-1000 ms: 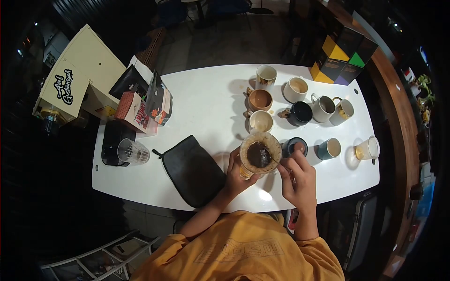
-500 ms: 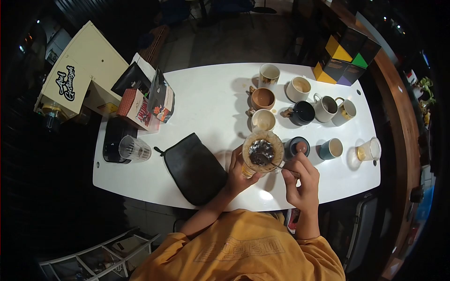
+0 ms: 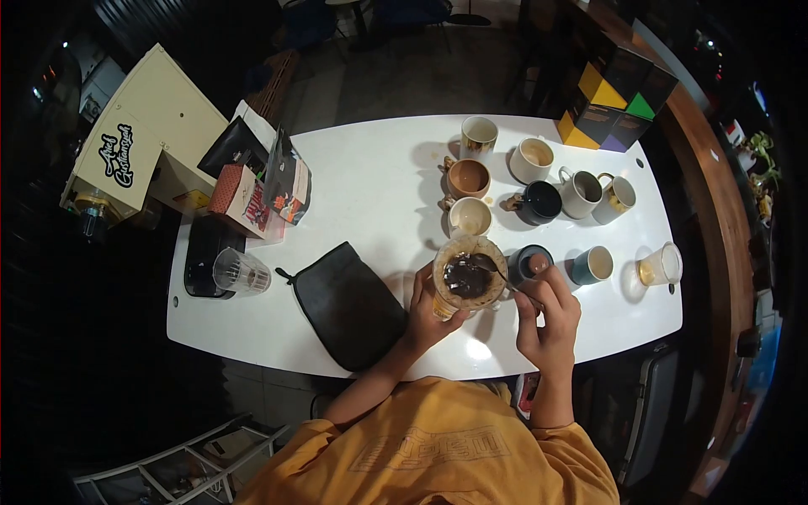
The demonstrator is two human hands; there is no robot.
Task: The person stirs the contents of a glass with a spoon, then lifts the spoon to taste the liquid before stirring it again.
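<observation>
Spoon [image 3: 486, 263] shifted over filter [image 3: 459, 244], right hand [image 3: 547, 320] holding it, "Gustiansyah" sticker [image 3: 118, 155]

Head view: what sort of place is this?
Likely a café, judging by the round, tan paper-like filter of dark brown liquid, the round brown ceramic mug and the round black ceramic mug.

Shirt [image 3: 379, 480]: mustard-yellow; 2 sleeves [image 3: 581, 450] end well behind the grip. Print [image 3: 433, 446]: thin-lined, angular, frontal, behind the grip. Left hand [image 3: 427, 323], right hand [image 3: 550, 324]: bare.
</observation>
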